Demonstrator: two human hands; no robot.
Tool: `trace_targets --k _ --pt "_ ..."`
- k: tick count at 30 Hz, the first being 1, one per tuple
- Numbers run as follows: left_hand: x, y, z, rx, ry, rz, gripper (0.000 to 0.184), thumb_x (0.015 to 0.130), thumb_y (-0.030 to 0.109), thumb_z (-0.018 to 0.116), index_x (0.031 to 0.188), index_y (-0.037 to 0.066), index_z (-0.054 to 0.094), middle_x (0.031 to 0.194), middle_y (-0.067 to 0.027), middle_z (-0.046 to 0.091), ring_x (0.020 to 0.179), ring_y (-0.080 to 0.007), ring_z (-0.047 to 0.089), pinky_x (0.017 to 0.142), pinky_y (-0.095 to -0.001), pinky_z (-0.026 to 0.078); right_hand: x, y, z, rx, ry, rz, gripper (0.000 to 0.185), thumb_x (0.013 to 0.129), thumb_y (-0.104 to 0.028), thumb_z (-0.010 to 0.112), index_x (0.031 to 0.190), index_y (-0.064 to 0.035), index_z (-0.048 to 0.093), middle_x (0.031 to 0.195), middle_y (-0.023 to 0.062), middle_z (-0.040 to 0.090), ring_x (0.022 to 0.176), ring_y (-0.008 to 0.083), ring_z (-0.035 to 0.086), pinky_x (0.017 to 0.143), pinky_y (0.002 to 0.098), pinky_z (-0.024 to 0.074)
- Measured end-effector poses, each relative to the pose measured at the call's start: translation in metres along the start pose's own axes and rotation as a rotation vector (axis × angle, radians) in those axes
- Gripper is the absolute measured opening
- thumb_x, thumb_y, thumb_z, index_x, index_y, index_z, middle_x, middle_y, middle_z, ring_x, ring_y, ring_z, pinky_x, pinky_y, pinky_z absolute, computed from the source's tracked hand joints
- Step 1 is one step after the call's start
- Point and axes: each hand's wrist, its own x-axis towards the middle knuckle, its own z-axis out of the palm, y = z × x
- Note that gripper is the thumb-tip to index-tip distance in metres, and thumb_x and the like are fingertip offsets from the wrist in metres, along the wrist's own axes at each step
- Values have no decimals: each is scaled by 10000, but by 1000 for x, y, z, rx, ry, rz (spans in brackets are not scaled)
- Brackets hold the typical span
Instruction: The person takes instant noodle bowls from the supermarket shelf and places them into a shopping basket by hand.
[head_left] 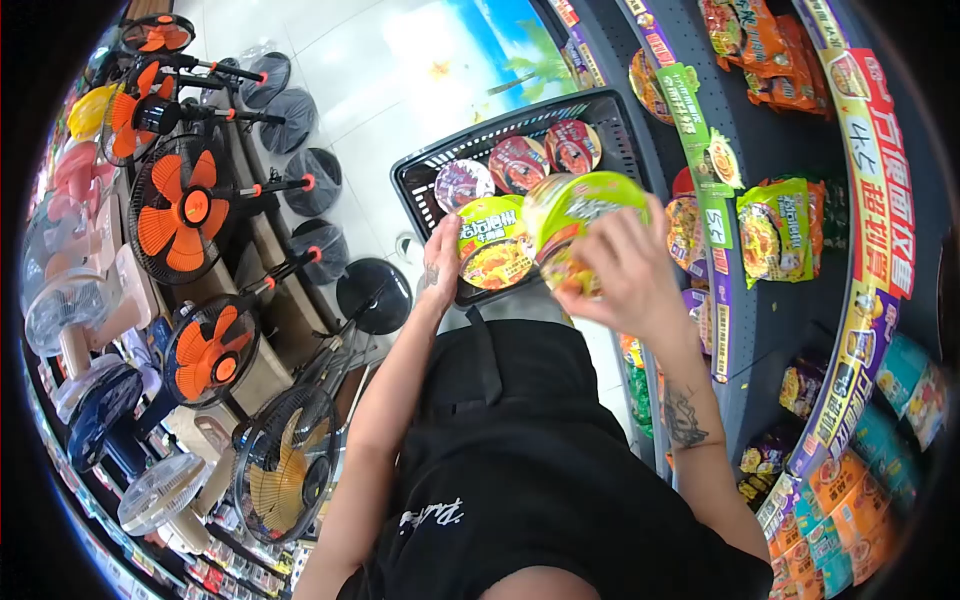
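My right hand [625,265] is wrapped round a green noodle cup [590,200], blurred by motion, above the right part of the black basket [405,185]. Beside it my left hand [440,262] holds the left side of another green noodle cup [495,240], whose lid faces up over the basket's near edge. Inside the basket, a purple-lidded cup [464,186] and two red-lidded cups [519,163] stand in a row behind the green ones.
Shelves with noodle packets [778,232] and price strips rise on the right. Several orange-bladed fans [188,208] stand on the left, with round black bases [374,295] on the tiled floor [340,60]. A black strap [483,355] hangs near the basket.
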Motion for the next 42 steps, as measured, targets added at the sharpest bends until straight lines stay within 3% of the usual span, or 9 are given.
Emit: trace_targets --k 13,25,27,30,35,37,39,40,42 --pt "4 -24 -7 -523 -354 -335 503 1053 402 464 1404 43 502 1275 -135 629 1129 -211 635 983 -336 522 15 -46 51 92 -183 -295 349 684 -331 792 903 -103 644 940 46 521 993 237 537 1040 663 329" --pt "-48 30 -5 -658 -371 -262 550 1028 377 508 1435 17 423 1324 -220 572 1174 -354 612 1007 -488 521 19 -82 53 213 -171 -379 401 714 -373 811 981 -115 661 1002 45 578 1041 250 553 1054 688 325" --pt "-42 20 -18 -682 -325 -275 549 1022 386 518 1435 36 427 1329 -230 566 1173 -378 614 978 -517 540 24 -72 54 600 174 -217 342 730 -276 819 941 -77 639 910 60 596 914 271 594 1039 646 370" --pt "-57 36 -23 -778 -268 -355 547 1006 404 540 1418 55 452 1340 -237 558 1181 -404 609 945 -535 560 31 -5 88 446 334 246 173 809 -35 726 905 -29 582 833 101 604 764 266 602 721 382 490" --pt "-73 47 -35 -773 -164 -392 490 1022 353 528 1405 52 471 1305 -218 590 1146 -364 640 947 -492 568 -27 147 262 359 -432 754 571 833 -388 754 1141 49 554 1165 283 640 1066 451 630 858 493 524" --pt "-85 51 -48 -747 -130 -379 487 1023 350 527 1404 51 472 1302 -216 593 1143 -360 641 946 -489 569 -52 174 322 384 -425 683 661 822 -377 757 1291 29 527 1151 261 664 1037 426 658 834 484 534" --pt "-97 46 -41 -720 -88 -367 484 1025 347 526 1403 50 473 1300 -215 595 1141 -356 643 945 -485 570 -44 176 329 549 -570 752 680 853 -367 736 1391 -23 504 1009 200 718 737 288 691 687 374 544" --pt "-94 47 -40 -705 -67 -364 483 1025 346 525 1402 49 474 1298 -214 596 1140 -354 643 945 -483 570 -36 173 319 796 -733 970 632 828 -340 738 1361 -59 545 1106 231 702 1054 408 666 907 436 526" --pt "-100 50 -45 -679 -31 -362 480 1026 343 523 1401 48 475 1296 -213 598 1138 -350 645 944 -480 571 -45 185 338 692 -648 859 530 849 -285 727 1312 -58 605 1109 240 700 987 352 697 876 407 536"
